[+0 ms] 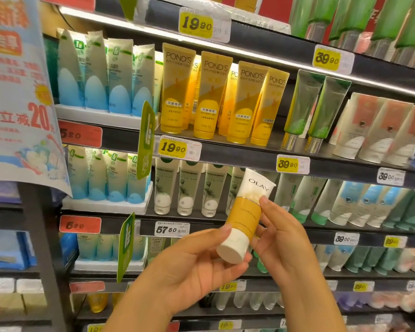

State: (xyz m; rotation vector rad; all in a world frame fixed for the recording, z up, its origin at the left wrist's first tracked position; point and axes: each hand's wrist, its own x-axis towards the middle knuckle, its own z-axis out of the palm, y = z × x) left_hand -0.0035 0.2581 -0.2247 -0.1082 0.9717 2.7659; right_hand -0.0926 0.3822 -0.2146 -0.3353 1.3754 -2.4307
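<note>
Before the shelves (pixel 240 160), I noted the tube (pixel 246 212) held tilted, cap (pixel 230 250) down, clear of them and between both hands. Left hand (pixel 197 267) cradled the cap end, thumb and fingers curled round it. Right hand (pixel 282 238) pinched the tube's body with fingertips only. Risk, in my judgement: that light pinch on a smooth tube could slip if the left hand let go, dropping it against the pale tubes (pixel 186 188) behind and toppling them.

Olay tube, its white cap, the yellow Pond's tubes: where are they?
Olay tube (pixel 246 215), head view, on its orange band.
white cap (pixel 229 254), head view, on its flat end.
Pond's tubes (pixel 176 92), head view, leftmost tube's front.
</note>
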